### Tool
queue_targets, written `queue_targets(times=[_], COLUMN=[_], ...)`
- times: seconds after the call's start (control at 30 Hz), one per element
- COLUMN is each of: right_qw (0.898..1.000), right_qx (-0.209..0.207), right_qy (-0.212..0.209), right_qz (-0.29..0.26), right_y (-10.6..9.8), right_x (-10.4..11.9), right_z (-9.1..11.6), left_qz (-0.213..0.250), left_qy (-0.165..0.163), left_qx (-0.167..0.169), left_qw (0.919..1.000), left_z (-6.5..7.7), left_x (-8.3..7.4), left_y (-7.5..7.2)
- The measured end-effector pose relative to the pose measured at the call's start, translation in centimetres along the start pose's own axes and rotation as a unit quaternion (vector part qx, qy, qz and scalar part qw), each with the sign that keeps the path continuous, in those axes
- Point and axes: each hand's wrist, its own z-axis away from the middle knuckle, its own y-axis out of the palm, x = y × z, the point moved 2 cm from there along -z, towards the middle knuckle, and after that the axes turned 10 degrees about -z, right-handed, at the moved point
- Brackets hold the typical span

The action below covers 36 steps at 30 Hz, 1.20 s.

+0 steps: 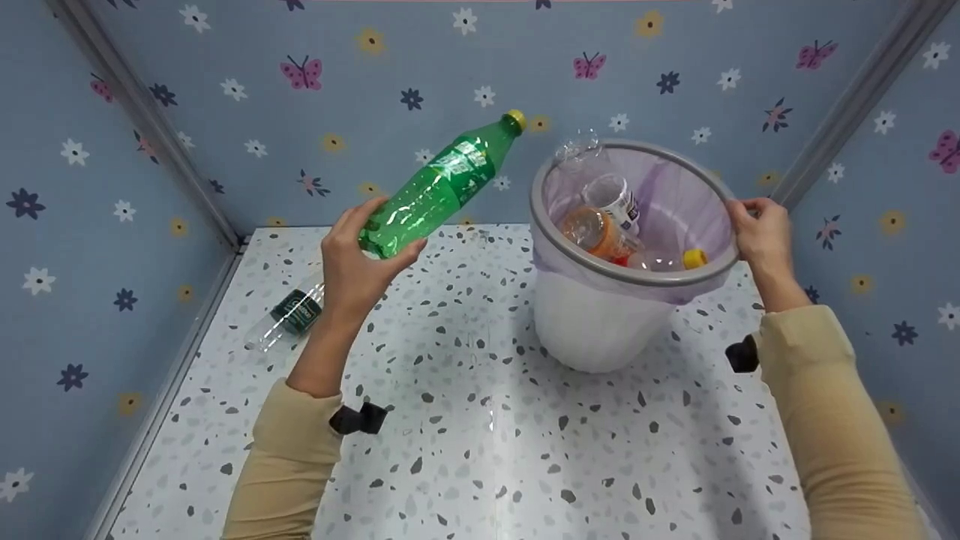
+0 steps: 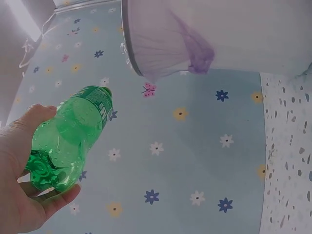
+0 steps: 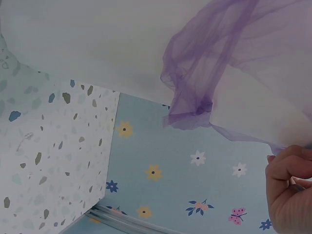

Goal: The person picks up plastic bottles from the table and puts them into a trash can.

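My left hand [image 1: 356, 259] grips a green plastic bottle [image 1: 442, 191] round its base. The bottle is raised above the table and tilted, its yellow cap [image 1: 515, 118] toward the bin. With curled fingers my right hand [image 1: 763, 236] holds the grey rim [image 1: 551, 232] of a white trash bin [image 1: 600, 322] on its right side. A thin purple liner [image 1: 675, 184] is folded over that rim, and the bin leans. Inside lie an orange-labelled bottle [image 1: 592, 231], a printed plastic cup [image 1: 611, 196] and a clear bottle with a yellow cap [image 1: 694, 259].
A clear bottle with a dark label [image 1: 296, 311] lies on the speckled table [image 1: 450, 450], left of my left forearm. Clear crumpled plastic [image 1: 581, 146] sticks up at the bin's back left rim. Flower-patterned panels [image 1: 420, 67] enclose the back and both sides.
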Motion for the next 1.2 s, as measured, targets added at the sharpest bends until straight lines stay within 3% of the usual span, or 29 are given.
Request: queue_targets(times=[0.3, 0.47, 0.63, 0.83, 1.2], right_qw=[0.999, 0.999, 0.999, 0.999, 0.999], right_qx=[-0.021, -0.017, -0.017, -0.017, -0.012], right_qy=[-0.032, -0.028, -0.028, -0.022, -0.027], right_qz=[0.018, 0.016, 0.020, 0.018, 0.018], right_y=[0.0, 0.1, 0.1, 0.0, 0.0], right_x=[0.0, 0.0, 0.0, 0.0, 0.0], right_z=[-0.4, -0.3, -0.3, -0.3, -0.3], left_qz=[0.014, 0.014, 0.005, -0.021, -0.090], left_qy=[0.032, 0.047, 0.081, 0.116, 0.134], left_qx=[0.010, 0.026, 0.043, 0.078, 0.162], left_qw=[0.9993, 0.9985, 0.9958, 0.9899, 0.9734], left_z=[-0.9, -1.4, -1.8, -2.3, -3.1], left_x=[-2.1, -3.6, -5.2, -7.3, -10.8], left_y=[0.3, 0.6, 1.1, 1.8, 3.6])
